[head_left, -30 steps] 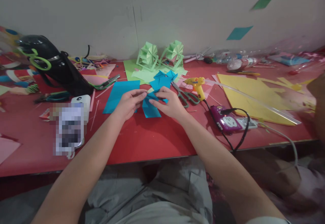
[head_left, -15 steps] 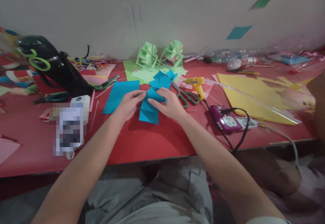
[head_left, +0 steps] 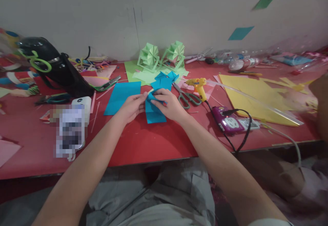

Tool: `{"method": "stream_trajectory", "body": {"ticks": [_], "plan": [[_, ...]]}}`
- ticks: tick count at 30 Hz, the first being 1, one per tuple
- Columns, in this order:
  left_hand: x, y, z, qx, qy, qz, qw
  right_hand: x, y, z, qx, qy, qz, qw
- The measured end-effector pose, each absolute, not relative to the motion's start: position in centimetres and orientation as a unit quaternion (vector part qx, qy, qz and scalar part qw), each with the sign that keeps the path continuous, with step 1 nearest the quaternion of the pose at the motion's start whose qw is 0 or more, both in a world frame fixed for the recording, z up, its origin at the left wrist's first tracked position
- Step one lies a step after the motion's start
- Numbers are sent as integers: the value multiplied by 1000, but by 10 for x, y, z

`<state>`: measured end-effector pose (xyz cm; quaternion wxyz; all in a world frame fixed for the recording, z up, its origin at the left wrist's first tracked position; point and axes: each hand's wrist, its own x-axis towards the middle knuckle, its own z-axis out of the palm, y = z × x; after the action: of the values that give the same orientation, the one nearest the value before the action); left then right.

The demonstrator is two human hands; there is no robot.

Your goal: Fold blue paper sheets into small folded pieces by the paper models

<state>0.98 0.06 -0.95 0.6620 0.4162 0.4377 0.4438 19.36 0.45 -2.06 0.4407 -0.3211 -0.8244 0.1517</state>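
Note:
Between my hands is a blue sheet of paper (head_left: 155,114), its upper part curled over and its lower end hanging toward me. My left hand (head_left: 132,108) pinches its upper left edge. My right hand (head_left: 167,104) grips the curled upper part, thumb in front and fingers behind. To the left, flat on the red table (head_left: 151,144), lies another blue sheet (head_left: 121,97). Just beyond my hands are folded blue paper pieces (head_left: 165,79). Grey-handled scissors (head_left: 189,99) rest right of my right hand.
A yellow glue gun (head_left: 200,86) stands near a purple power socket (head_left: 227,119) with cables. Yellow sheets (head_left: 253,97) and a clear ruler (head_left: 271,108) lie right. Two green paper models (head_left: 149,55) stand behind. Left are a black bottle case (head_left: 57,68) and a blurred-out phone (head_left: 70,130).
The held blue paper has shifted slightly right, and its upper part is curled over more. My right fingers have closed further around it. My left hand keeps its pinch.

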Motion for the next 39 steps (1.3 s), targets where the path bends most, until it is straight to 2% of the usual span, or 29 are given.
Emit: {"method": "stream_trajectory", "body": {"ticks": [7, 13, 17, 20, 23, 27, 32, 35, 39], "plan": [[10, 2, -10, 417, 443, 481, 631, 194, 1, -16, -335, -835, 120, 420], [8, 3, -7, 415, 452, 529, 587, 195, -2, -12, -356, -781, 140, 493], [7, 5, -7, 418, 454, 560, 552, 196, 3, -15, -403, -701, 246, 535], [8, 5, -8, 431, 454, 568, 535, 196, 10, -22, -410, -664, 375, 500], [7, 4, -9, 446, 444, 563, 536, 197, 16, -28, -399, -663, 413, 479], [6, 2, -8, 474, 434, 513, 569, 203, 21, -27, -396, -671, 380, 499], [7, -3, -3, 505, 428, 434, 610, 211, 19, -20, -392, -737, 319, 448], [8, -6, 0, 540, 432, 418, 588, 211, 15, -18, -378, -781, 272, 417], [10, -8, 2, 582, 457, 420, 526, 205, 7, -15, -331, -812, 236, 419]]}}
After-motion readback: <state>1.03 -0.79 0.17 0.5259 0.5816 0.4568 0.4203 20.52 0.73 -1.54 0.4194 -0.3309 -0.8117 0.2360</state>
